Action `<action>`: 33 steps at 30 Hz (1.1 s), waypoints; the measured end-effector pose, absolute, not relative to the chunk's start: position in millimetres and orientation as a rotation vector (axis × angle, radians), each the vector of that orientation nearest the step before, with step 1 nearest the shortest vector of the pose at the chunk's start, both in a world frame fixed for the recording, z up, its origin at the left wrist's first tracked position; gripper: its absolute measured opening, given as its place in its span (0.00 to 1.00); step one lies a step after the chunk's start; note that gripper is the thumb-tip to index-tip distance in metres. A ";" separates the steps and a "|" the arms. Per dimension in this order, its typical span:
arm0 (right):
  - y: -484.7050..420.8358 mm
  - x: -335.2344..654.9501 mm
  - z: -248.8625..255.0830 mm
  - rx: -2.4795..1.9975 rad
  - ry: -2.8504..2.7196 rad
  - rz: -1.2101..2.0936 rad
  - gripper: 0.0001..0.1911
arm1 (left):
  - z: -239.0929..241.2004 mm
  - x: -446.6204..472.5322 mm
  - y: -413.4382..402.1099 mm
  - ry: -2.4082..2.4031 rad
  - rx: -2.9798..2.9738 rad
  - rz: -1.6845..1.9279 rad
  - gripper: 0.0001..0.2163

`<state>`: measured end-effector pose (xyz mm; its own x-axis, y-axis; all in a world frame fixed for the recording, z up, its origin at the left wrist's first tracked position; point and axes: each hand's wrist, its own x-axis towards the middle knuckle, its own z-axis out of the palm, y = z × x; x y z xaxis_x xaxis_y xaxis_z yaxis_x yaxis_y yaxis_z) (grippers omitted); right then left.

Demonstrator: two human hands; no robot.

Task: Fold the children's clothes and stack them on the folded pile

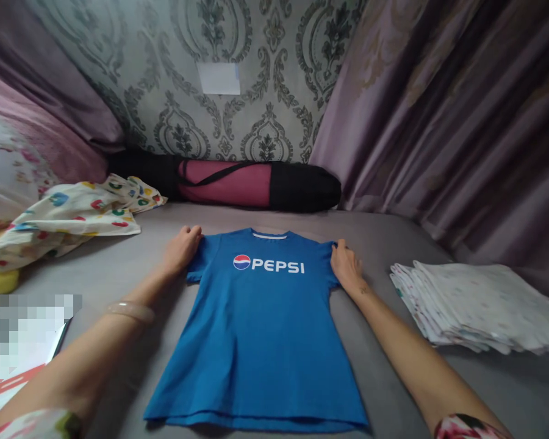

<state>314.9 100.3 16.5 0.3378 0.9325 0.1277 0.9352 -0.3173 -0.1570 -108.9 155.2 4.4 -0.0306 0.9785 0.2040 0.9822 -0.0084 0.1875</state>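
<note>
A blue T-shirt point(269, 329) with a white PEPSI print lies spread flat, front side up, its collar pointing away from me and its hem toward me. My left hand point(183, 247) pinches the edge of the sleeve on the left. On the opposite side, my right hand point(348, 265) has its fingers closed on the other sleeve near the shoulder. Both sleeves are pulled outward, and slight creases run down the lower left of the shirt.
The shirt rests on a grey sheet point(393, 378). A stack of folded white cloths point(480, 305) lies at right, a patterned cloth point(86, 210) at left. Along the wall is a black and maroon bag point(229, 183). A partly blurred flat item point(22, 360) is at lower left. Curtains point(416, 110) hang alongside.
</note>
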 end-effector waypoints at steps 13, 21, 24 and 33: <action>103.3 291.6 33.2 -2.245 -2.022 -0.190 0.20 | 24.9 -86.4 151.5 -1.787 -2.403 -0.402 0.17; 121.4 235.0 8.9 -1.833 -2.443 0.389 0.33 | -7.9 8.3 161.7 -1.641 -2.841 -0.151 0.30; 120.5 252.2 11.0 -1.845 -2.402 0.405 0.34 | -6.2 -3.9 160.3 -1.671 -2.873 -0.137 0.31; 110.5 288.6 -6.4 -1.981 -2.253 0.207 0.32 | -11.6 -41.9 137.3 -1.811 -2.715 -0.074 0.31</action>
